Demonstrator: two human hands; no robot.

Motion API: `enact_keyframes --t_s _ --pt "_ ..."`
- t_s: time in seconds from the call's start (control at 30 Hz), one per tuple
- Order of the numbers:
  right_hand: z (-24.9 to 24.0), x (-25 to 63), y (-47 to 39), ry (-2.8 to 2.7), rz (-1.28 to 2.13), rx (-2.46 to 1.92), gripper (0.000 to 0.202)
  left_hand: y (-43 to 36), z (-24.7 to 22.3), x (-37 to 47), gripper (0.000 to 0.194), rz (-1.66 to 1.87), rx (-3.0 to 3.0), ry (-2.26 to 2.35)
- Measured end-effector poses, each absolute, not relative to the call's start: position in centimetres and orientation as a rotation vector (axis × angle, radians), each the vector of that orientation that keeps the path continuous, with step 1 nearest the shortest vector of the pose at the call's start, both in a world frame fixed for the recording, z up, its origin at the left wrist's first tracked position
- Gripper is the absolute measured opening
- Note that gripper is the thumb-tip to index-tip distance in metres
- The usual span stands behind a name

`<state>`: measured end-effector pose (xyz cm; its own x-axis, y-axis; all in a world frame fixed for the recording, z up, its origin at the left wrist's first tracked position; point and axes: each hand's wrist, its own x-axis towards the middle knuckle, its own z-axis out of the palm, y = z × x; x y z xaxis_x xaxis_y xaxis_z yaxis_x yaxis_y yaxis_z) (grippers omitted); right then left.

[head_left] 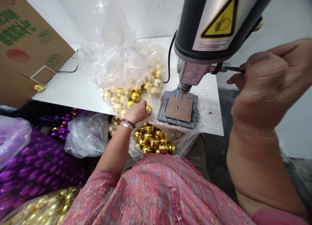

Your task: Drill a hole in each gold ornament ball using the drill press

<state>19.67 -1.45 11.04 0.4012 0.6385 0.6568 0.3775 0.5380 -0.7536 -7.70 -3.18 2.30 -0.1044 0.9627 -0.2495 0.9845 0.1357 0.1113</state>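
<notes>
Between the fingers of my left hand (137, 112) is a shiny gold ball (148, 108) with a mirrored, faceted surface. That hand is over the table, left of the drill press base (159, 113). My right hand (264, 79) is closed around the lever (235, 68) on the right side of the drill press (202, 33). Under the drill tip (182, 95) lies a square brown board (179, 108) with a small dark hole and light shavings on it. More gold balls (153, 139) rest in a clear plastic bag on my lap.
A large clear bag (114, 56) with gold balls stands on the white table (73, 92). Dark debris (210, 108) is scattered right of the base. A cardboard box (26, 49) leans at the left. Bags of purple balls (44, 166) and gold ones (46, 208) are lower left.
</notes>
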Motion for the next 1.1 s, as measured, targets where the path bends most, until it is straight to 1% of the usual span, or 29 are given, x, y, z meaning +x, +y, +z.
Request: enact_keyframes --t_s 0.07,0.17,0.23,0.3,0.4,0.53,0.7,0.87,0.97,1.03,1.1 --pt "11.1 19.7 -1.5 -1.267 0.195 -1.039 0.017 -4.2 2.6 -8.0 0.050 0.022 1.904 2.134" --pt "11.4 19.9 -1.5 -1.328 0.173 -1.065 0.020 -5.3 3.0 -8.5 0.066 0.436 1.841 1.916" --pt "11.8 19.9 -1.3 -1.346 0.176 -1.058 0.019 -5.3 2.9 -8.1 0.062 0.662 1.766 1.649" --pt "12.5 20.0 -0.9 -1.359 0.215 -1.040 0.020 -4.6 2.5 -6.8 0.051 0.751 1.684 1.426" --pt "14.0 20.1 -0.3 -1.383 0.272 -1.089 0.025 -2.7 1.3 -4.0 0.036 0.754 1.503 1.309" --pt "15.8 20.3 0.2 -1.427 0.346 -1.223 0.028 -0.6 0.1 -1.3 0.028 0.740 1.369 1.388" --pt "16.3 20.4 0.3 -1.425 0.369 -1.160 0.028 0.3 0.5 -0.6 0.031 0.674 1.491 1.461" --pt "16.2 20.4 0.0 -1.477 0.370 -1.132 0.039 0.4 0.9 -0.3 0.029 0.619 1.697 1.532" --pt "16.3 20.5 0.1 -1.490 0.371 -1.103 0.041 0.5 0.8 0.3 0.028 0.581 1.818 1.563" --pt "16.3 20.5 0.3 -1.482 0.368 -1.104 0.040 0.6 0.6 0.7 0.034 0.567 1.860 1.579" --pt "16.3 20.6 0.4 -1.474 0.370 -1.123 0.035 0.7 0.3 1.1 0.045 0.575 1.859 1.585"
